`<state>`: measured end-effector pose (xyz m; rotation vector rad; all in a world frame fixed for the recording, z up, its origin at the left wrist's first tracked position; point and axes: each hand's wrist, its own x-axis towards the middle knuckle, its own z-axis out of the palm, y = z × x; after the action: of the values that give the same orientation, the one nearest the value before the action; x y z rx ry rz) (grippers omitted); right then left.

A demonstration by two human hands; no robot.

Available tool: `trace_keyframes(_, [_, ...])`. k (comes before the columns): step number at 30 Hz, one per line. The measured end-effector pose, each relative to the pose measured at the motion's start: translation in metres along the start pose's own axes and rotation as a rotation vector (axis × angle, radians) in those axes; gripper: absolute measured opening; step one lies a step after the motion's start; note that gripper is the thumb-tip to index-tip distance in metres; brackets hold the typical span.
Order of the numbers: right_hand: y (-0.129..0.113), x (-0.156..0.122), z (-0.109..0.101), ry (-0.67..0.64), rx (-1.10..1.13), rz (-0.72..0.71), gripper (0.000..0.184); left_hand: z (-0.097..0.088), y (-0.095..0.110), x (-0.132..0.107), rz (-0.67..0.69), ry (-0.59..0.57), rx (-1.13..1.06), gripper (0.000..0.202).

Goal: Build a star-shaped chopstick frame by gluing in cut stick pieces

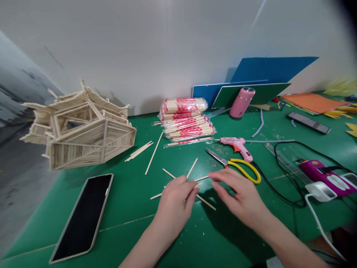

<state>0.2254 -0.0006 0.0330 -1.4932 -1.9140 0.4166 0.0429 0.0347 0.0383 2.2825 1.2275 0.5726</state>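
Note:
Several thin wooden sticks, which look like chopsticks (206, 202), lie crossed in a star-like arrangement on the green table under my left hand (177, 197). My left thumb and forefinger pinch a wooden stick (198, 185), and its pale tip sticks out toward the right. The middle of the crossing is hidden behind that hand. My right hand (240, 191) hovers just right of it, thumb and fingers apart, close to the end of one crossed stick. Scissors (245, 169) with yellow handles lie beyond my right hand, beside a pink glue gun (237, 146).
A wooden stick model (92, 137) stands left, with a phone (83, 216) before it. Wrapped chopstick packs (188, 124) lie at the back. Rightward are a pink bottle (242, 103), a second phone (308, 123), and a purple power strip (326, 176) with cables.

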Motion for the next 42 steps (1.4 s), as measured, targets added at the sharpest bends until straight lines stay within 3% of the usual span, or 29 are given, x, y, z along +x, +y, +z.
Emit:
trace_keyframes(3, [-0.011,0.001,0.017,-0.103,0.084,-0.084,0.021,0.003,-0.002,-0.004,0.018,-0.041,0.057,0.023])
trace_keyframes(7, [-0.005,0.000,0.030,-0.132,0.108,-0.106,0.019,-0.001,-0.013,-0.016,0.040,-0.049,0.070,0.017])
trace_keyframes(12, [0.007,-0.005,0.039,-0.164,0.049,-0.064,0.017,-0.007,-0.032,-0.036,-0.116,-0.070,0.199,0.019])
trace_keyframes(17, [0.006,-0.009,0.052,-0.190,-0.035,-0.088,0.015,0.005,-0.045,-0.046,-0.183,-0.110,0.378,0.021])
trace_keyframes(21, [0.003,-0.007,0.060,-0.188,-0.078,-0.096,0.015,0.015,-0.050,-0.050,-0.128,-0.059,0.408,0.019])
trace_keyframes(27, [0.006,-0.004,0.066,-0.201,-0.074,-0.096,0.015,0.017,-0.046,-0.054,0.052,0.210,0.418,0.015])
trace_keyframes(33, [0.005,-0.005,0.068,-0.185,-0.008,-0.037,0.014,0.023,-0.044,-0.040,0.022,0.072,0.412,0.014])
trace_keyframes(42, [0.005,-0.004,0.070,-0.134,0.006,0.032,0.013,0.026,-0.049,-0.034,-0.085,-0.009,0.307,0.019])
